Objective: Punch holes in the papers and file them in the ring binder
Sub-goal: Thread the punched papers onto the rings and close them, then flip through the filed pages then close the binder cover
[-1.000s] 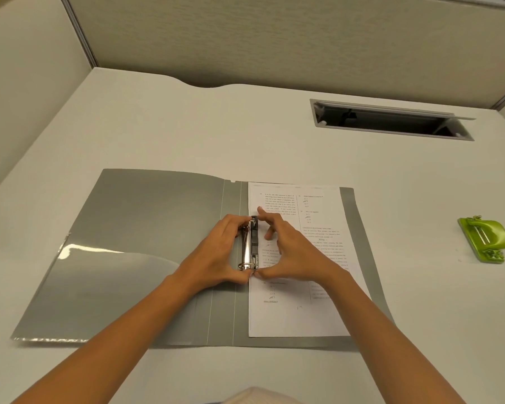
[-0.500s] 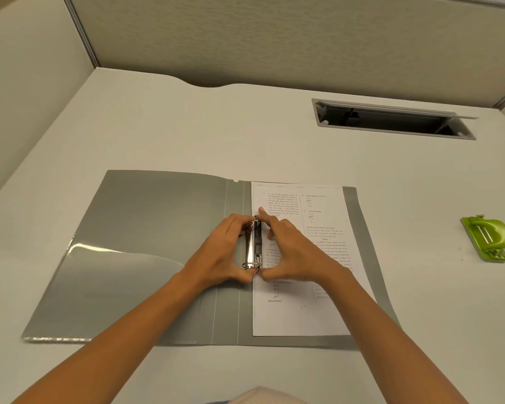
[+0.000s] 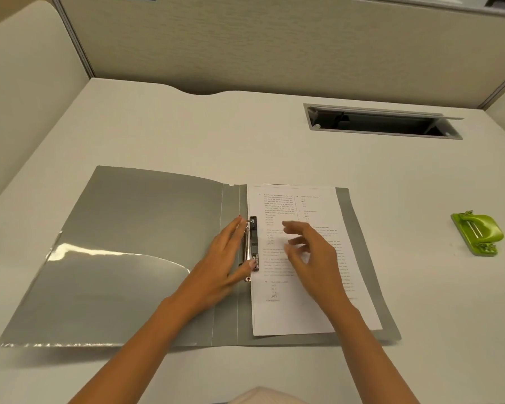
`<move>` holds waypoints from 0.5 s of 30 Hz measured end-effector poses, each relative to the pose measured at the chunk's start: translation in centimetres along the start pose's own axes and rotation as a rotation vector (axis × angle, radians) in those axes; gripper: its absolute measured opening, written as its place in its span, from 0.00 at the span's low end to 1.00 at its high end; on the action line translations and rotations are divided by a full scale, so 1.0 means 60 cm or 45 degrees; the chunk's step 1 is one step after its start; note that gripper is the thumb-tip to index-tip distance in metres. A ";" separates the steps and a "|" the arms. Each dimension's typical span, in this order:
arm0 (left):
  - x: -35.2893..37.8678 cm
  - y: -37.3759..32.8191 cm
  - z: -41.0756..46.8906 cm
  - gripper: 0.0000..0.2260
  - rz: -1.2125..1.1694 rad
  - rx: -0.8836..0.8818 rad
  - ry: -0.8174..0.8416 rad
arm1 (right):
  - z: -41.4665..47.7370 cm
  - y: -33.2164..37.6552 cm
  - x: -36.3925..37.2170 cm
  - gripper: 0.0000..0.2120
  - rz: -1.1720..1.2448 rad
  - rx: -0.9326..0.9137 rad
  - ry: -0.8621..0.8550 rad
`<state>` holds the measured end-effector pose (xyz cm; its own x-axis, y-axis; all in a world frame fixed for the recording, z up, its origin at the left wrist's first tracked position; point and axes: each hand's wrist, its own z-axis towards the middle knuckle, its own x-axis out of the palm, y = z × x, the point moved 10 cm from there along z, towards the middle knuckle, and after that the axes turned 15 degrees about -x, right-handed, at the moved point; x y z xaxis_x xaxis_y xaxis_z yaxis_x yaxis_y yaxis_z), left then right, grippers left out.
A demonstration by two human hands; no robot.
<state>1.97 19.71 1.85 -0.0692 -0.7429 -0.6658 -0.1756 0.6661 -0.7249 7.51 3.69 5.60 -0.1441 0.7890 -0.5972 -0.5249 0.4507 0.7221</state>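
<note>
A grey ring binder lies open flat on the white desk. Printed papers lie on its right half, threaded on the metal ring mechanism at the spine. My left hand rests flat beside the rings on their left, fingers extended, the thumb tip touching the mechanism. Just right of the rings my right hand hovers over the papers, blurred, with its fingers apart and nothing held. A green hole punch sits on the desk at the far right, apart from both hands.
A cable slot with a raised grey lid is set in the desk at the back right. Beige partition walls close the desk at the back and left. A clear pocket covers the lower inside of the binder's left cover.
Both hands have let go of the ring mechanism. My right hand has lifted and moved right over the papers; my left hand has flattened beside the rings.
</note>
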 end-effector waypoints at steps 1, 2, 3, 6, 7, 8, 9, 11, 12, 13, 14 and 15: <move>0.001 0.003 -0.004 0.34 -0.043 -0.029 -0.017 | -0.011 0.000 -0.010 0.16 -0.036 0.012 -0.038; 0.002 0.006 -0.008 0.32 -0.088 -0.059 -0.036 | -0.023 -0.003 -0.020 0.15 -0.079 0.036 -0.067; 0.002 0.009 -0.011 0.31 -0.127 -0.081 -0.060 | -0.036 -0.007 -0.029 0.14 -0.120 0.071 -0.094; -0.001 0.009 -0.017 0.27 -0.171 -0.099 -0.121 | -0.076 -0.021 -0.059 0.12 -0.276 0.197 -0.152; -0.001 0.008 -0.018 0.26 -0.144 -0.093 -0.134 | -0.087 -0.026 -0.068 0.12 -0.351 0.244 -0.149; 0.001 0.007 -0.019 0.27 -0.084 -0.083 -0.148 | -0.097 -0.029 -0.078 0.11 -0.435 0.297 -0.135; 0.003 0.005 -0.020 0.29 0.007 -0.072 -0.169 | -0.107 -0.032 -0.087 0.11 -0.525 0.359 -0.112; 0.011 0.004 -0.024 0.33 0.216 -0.075 -0.212 | -0.130 -0.039 -0.103 0.13 -0.698 0.545 -0.028; 0.016 0.004 -0.026 0.34 0.296 -0.090 -0.228 | -0.144 -0.043 -0.110 0.16 -0.772 0.662 0.031; 0.020 0.004 -0.028 0.35 0.347 -0.107 -0.239 | -0.157 -0.045 -0.116 0.19 -0.836 0.767 0.097; 0.022 0.003 -0.029 0.36 0.369 -0.125 -0.247 | -0.170 -0.044 -0.121 0.22 -0.890 0.843 0.157; 0.022 0.003 -0.030 0.36 0.376 -0.137 -0.253 | -0.180 -0.042 -0.126 0.24 -0.931 0.892 0.198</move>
<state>0.06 18.73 1.18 0.0575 -0.4852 -0.8725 -0.2796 0.8312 -0.4806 0.86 -7.94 4.51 -0.1192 0.1825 -0.9760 0.0730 0.9819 0.1747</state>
